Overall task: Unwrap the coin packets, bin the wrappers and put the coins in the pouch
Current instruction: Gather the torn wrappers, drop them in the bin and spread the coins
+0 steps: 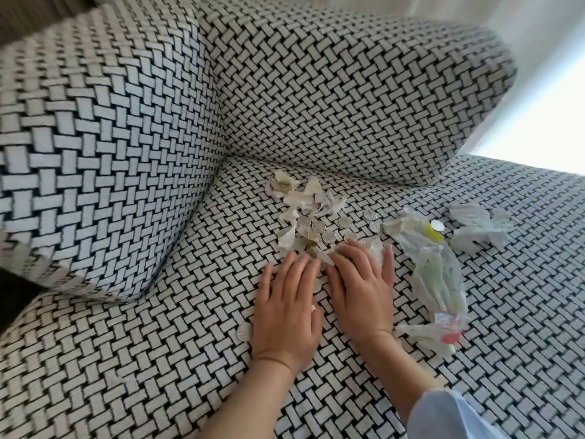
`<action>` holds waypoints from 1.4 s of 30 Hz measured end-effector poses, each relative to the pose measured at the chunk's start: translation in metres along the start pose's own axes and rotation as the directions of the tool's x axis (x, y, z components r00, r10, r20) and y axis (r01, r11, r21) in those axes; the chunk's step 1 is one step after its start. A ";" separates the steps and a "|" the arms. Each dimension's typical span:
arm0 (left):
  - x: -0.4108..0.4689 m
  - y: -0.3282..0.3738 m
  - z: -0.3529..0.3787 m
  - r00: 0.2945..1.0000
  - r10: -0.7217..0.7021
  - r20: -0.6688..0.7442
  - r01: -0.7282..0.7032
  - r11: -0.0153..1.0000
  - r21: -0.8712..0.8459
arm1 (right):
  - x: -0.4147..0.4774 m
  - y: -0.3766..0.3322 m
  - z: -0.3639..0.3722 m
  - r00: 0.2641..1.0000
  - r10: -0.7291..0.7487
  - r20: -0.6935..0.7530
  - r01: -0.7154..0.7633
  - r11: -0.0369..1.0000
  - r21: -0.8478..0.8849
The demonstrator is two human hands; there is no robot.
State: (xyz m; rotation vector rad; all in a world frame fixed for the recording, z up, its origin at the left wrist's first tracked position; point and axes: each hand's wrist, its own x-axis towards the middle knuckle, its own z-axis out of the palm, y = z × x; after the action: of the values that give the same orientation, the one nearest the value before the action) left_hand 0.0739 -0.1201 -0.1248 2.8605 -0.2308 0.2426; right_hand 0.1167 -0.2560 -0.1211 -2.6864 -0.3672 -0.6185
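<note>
From the head camera, both hands lie palm down on the woven black-and-white sofa seat (pixel 152 359). The left hand (pixel 285 312) is flat with straight fingers, gripping nothing. The right hand (pixel 361 293) is just beside it, also flat, its fingertips at the near edge of the loose coins (pixel 326 232). Torn wrappers (pixel 304 194) are heaped behind the coins. The clear printed pouch (pixel 440 280) lies to the right, near a crumpled white bag (pixel 474 229).

One head view only: looks forward and down, close over left hand (pixel 286 308), right hand (pixel 361 289) and sofa seat (pixel 152 359); backrest cushions (pixel 348 90) fill the top.
</note>
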 end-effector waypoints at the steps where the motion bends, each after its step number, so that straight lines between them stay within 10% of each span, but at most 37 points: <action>1: -0.001 0.000 -0.001 1.000 -0.001 -0.009 0.001 1.000 0.009 | -0.001 0.000 0.000 0.999 -0.016 -0.030 0.016 1.000 0.009; 11: -0.011 0.010 -0.011 0.963 0.064 -0.261 -0.045 0.996 0.080 | -0.011 -0.015 -0.017 0.961 -0.081 -0.264 0.127 0.978 0.163; 16: -0.030 0.026 -0.025 0.936 0.009 -0.351 -0.093 0.970 -0.225 | -0.044 -0.035 -0.036 0.987 0.102 -0.123 -0.041 0.905 0.423; 25: -0.093 0.001 -0.074 0.839 -0.453 -0.302 0.031 0.594 -0.804 | -0.059 -0.129 -0.066 0.931 0.174 0.322 -0.363 0.343 0.866; 30: -0.150 -0.066 -0.120 0.676 -0.620 -0.398 -0.010 0.532 -0.847 | -0.070 -0.228 -0.059 0.858 0.025 0.512 -0.508 0.177 0.843; 42: -0.351 -0.252 -0.155 0.192 -0.937 -0.293 0.206 0.330 -0.921 | -0.172 -0.482 0.014 0.414 -0.327 0.850 -0.793 0.328 0.513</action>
State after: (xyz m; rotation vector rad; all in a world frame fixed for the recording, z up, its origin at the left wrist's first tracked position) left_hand -0.2455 0.2090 -0.1039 1.4261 0.9436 1.0234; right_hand -0.1849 0.1549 -0.0754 -1.4803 -0.2771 1.0368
